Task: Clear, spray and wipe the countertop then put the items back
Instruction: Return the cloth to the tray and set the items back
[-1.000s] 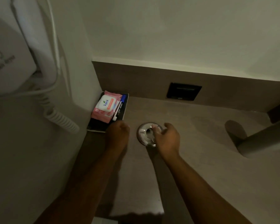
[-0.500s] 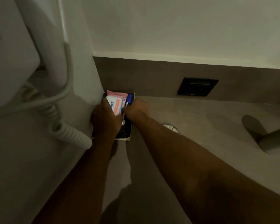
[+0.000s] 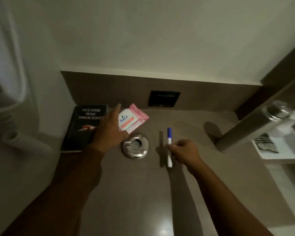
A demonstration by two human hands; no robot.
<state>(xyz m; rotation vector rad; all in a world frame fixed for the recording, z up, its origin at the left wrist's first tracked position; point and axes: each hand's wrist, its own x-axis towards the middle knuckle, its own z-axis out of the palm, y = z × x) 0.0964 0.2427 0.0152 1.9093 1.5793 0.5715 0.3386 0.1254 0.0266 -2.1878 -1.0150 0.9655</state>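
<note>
Far left, against the wall: black hardcover book (image 3: 82,126) flat on the grey-brown tabletop (image 3: 126,193). Left hand (image 3: 109,132), fingers clasping the pink packet of wipes (image 3: 132,120), beside the book. Just below, round shiny metal ashtray (image 3: 135,144). Further right, right hand (image 3: 184,153), fingers pinching a blue-capped white marker (image 3: 169,147).
</note>
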